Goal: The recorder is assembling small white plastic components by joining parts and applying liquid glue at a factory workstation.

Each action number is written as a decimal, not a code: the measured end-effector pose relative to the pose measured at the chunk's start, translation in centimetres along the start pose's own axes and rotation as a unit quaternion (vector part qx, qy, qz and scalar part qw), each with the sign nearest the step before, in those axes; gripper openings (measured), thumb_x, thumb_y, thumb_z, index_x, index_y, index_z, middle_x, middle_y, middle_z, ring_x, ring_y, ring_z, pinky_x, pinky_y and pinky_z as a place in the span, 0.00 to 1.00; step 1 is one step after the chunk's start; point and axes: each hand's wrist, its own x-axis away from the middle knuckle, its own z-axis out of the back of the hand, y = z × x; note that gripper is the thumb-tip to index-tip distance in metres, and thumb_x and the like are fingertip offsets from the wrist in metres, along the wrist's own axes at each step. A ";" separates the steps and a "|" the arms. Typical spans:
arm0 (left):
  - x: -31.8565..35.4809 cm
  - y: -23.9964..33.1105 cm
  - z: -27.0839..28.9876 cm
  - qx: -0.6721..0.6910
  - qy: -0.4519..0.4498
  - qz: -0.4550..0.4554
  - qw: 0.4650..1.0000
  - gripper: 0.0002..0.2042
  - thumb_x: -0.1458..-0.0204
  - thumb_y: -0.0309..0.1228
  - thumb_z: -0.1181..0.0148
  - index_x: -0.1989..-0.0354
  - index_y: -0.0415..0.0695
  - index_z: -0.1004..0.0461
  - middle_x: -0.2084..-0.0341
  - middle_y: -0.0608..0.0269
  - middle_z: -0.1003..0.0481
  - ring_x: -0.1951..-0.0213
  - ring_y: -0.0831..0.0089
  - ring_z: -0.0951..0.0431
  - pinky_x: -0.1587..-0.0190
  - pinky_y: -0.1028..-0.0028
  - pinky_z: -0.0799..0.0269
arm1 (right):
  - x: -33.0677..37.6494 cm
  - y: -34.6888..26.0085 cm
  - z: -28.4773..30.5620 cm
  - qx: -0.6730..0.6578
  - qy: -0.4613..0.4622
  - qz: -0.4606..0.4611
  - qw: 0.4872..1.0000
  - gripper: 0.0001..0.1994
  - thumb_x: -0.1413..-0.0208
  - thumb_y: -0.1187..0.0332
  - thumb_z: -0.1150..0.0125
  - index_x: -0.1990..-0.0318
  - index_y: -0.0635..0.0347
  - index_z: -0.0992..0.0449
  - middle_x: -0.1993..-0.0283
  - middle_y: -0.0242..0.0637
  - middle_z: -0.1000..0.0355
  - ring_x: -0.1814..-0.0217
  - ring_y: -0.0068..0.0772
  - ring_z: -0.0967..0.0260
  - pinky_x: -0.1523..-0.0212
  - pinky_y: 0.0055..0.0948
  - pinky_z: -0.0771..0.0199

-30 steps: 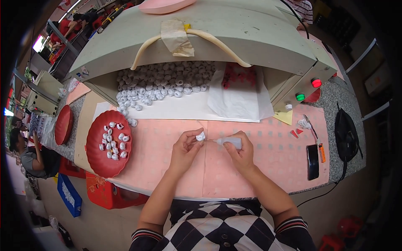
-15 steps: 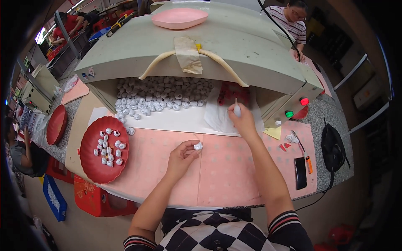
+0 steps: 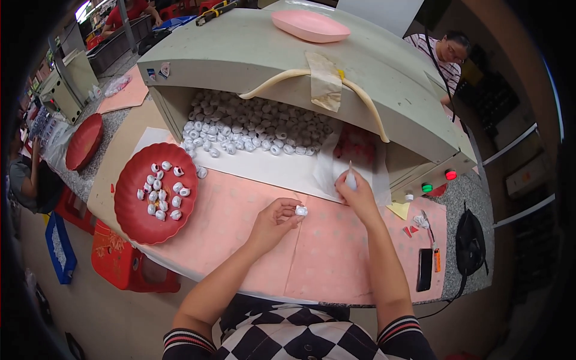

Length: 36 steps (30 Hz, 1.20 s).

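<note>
My left hand (image 3: 271,227) is just above the pink sheet, pinching a small white rounded piece (image 3: 301,211) between thumb and fingertips. Farther right, at the mouth of the grey box-shaped machine (image 3: 240,57), my right hand (image 3: 361,198) grips a slim white pointed tool (image 3: 351,179) with its tip up. Whether it is a pen or a small squeeze bottle I cannot tell. Beyond that tip, small red pieces (image 3: 353,146) lie on a crumpled white sheet (image 3: 327,168) inside the machine. Many similar white pieces (image 3: 252,123) are heaped in the machine's left part.
A red scalloped tray (image 3: 129,207) at left carries several white pieces. On the right are a phone (image 3: 425,270), an orange lighter (image 3: 437,260), red scraps (image 3: 410,230) and a black bag-like object (image 3: 470,237). A pink dish (image 3: 309,25) tops the machine. Beyond it, another person (image 3: 441,57) works.
The whole view has turned and shifted, so the machine appears tilted. Both hands keep the same grips. The left hand stays over the pink sheet, the right at the machine's mouth.
</note>
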 end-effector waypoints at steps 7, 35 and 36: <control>0.1 -0.1 0.0 -0.042 -0.018 -0.008 0.999 0.17 0.47 0.21 0.41 0.48 0.39 0.31 0.58 0.61 0.25 0.58 0.78 0.25 0.57 0.79 0.27 | 7.3 1.1 -2.1 -0.345 -0.133 -0.156 0.916 0.06 0.45 0.70 0.38 0.63 0.59 0.28 0.64 0.34 0.27 0.66 0.21 0.30 0.65 0.20 0.29; 0.9 0.7 -0.5 -0.044 -0.064 -0.023 0.997 0.15 0.47 0.17 0.44 0.50 0.37 0.27 0.52 0.58 0.28 0.51 0.70 0.26 0.48 0.73 0.27 | 7.4 2.7 -5.4 -0.356 -0.150 -0.118 0.915 0.08 0.46 0.73 0.37 0.61 0.64 0.28 0.62 0.37 0.27 0.62 0.25 0.28 0.60 0.24 0.25; 0.5 0.5 -0.2 -0.035 -0.052 -0.023 0.998 0.14 0.46 0.17 0.44 0.51 0.36 0.27 0.53 0.58 0.27 0.52 0.71 0.26 0.49 0.73 0.27 | 7.2 2.5 -5.7 -0.359 -0.147 -0.114 0.915 0.08 0.46 0.73 0.37 0.61 0.64 0.28 0.62 0.37 0.27 0.62 0.25 0.28 0.60 0.24 0.25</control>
